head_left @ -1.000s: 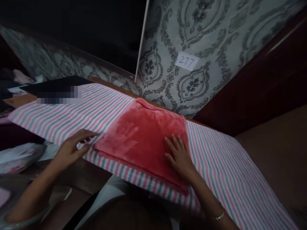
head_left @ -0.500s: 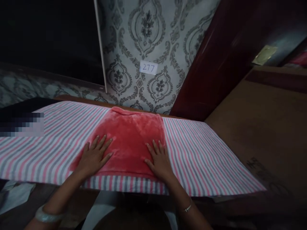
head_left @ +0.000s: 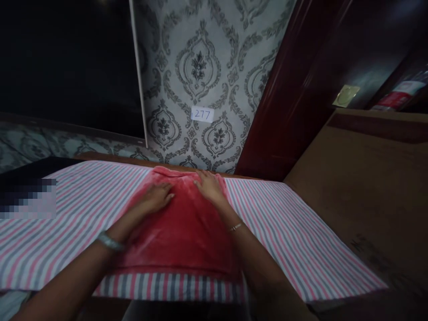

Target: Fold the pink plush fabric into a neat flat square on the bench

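A red plush cloth (head_left: 180, 236), like a towel or small blanket, lies spread over a striped sheet (head_left: 83, 209). My left hand (head_left: 156, 197) rests on the cloth's upper left part, somewhat blurred, with its thumb apart from the fingers. Up near the cloth's far right corner is my right hand (head_left: 207, 185), palm down and fingers stretched out. Neither hand grips anything. Wrinkles run along the cloth's far edge, while its near part lies mostly smooth.
Behind the table stands a patterned wall with a paper label (head_left: 202, 114). A large dark screen (head_left: 67, 67) is at the left. On the right are a cardboard box (head_left: 368, 187), a dark red cabinet panel (head_left: 277, 111) and a red-labelled bottle (head_left: 399, 95).
Both hands have slid away from me over the red cloth, from its near half to its far part, and moved closer together. The view has tilted up slightly.
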`<state>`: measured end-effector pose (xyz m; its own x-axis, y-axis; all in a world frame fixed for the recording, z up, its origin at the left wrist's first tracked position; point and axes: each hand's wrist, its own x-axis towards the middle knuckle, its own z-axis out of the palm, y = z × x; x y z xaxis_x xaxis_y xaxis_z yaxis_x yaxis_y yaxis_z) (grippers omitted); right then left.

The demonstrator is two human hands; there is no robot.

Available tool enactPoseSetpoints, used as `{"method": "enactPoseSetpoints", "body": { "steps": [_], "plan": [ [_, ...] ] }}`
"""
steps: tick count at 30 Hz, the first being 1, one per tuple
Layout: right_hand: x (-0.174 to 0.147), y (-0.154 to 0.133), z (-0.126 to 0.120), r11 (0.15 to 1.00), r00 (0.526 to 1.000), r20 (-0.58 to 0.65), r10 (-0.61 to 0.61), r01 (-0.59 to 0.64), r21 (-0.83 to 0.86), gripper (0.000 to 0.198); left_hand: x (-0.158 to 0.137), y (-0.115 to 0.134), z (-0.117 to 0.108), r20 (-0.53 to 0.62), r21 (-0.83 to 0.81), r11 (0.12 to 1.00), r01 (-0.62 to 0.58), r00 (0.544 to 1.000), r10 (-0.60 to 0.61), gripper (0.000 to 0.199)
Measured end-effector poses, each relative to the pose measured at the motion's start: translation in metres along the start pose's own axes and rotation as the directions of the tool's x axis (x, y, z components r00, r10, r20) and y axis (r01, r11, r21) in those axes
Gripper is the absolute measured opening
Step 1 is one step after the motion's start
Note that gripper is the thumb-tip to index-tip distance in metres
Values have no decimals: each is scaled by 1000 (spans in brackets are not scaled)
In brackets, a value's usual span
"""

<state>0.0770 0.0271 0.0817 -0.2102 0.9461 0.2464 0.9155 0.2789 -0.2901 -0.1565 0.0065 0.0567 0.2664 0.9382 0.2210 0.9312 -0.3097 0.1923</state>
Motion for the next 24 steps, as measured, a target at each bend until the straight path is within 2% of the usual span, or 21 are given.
{"method": "enactPoseSetpoints", "body": {
  "steps": [3,7,10,14,20,24],
  "plan": [
    [27,-2,12,996,995,-59,84,-85,-21,53,49,-8,4,129,24,999,37,991,-40,50],
    [23,25,47,971,971,-45,233,-235,-51,53,86,-35,28,135,68,989,132,981,-140,56],
    [19,48,69,943,945,4,327,-326,-59,57,90,-54,50,112,83,974,209,970,-217,65],
    [26,63,83,934,935,24,355,-353,-50,61,88,-70,68,94,36,963,267,958,-269,72],
    [31,64,87,927,926,49,375,-374,-30,61,89,-72,71,119,18,960,281,952,-281,73],
    [27,64,79,931,926,97,364,-361,-49,58,89,-70,64,123,67,959,275,951,-282,71]
  ]
}}
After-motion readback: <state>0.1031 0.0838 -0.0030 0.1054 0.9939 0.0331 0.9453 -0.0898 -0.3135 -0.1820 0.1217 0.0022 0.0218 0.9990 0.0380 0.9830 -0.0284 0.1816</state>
